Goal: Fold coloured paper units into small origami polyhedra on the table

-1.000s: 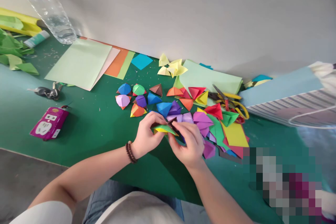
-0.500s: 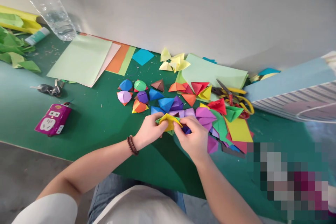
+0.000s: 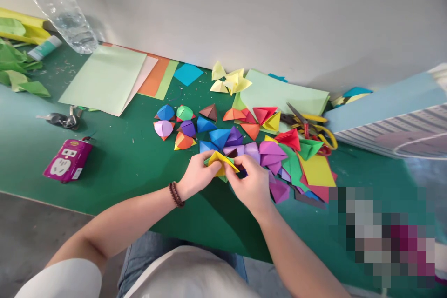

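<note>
While the left hand (image 3: 199,172) is pinching one side of the yellow and green folded paper (image 3: 220,158), the right hand (image 3: 253,184) is gripping the other side between thumb and fingers. The paper is hovering over the green table (image 3: 136,172). Colourful paper shapes (image 3: 220,138) are lying just beyond it, and scissors (image 3: 306,129) are resting farther right.

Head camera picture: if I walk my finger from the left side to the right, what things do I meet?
Some clear ones: purple socket block → beaded bracelet → left hand → yellow folded paper → right hand → scissors → blue striped bag.
</note>
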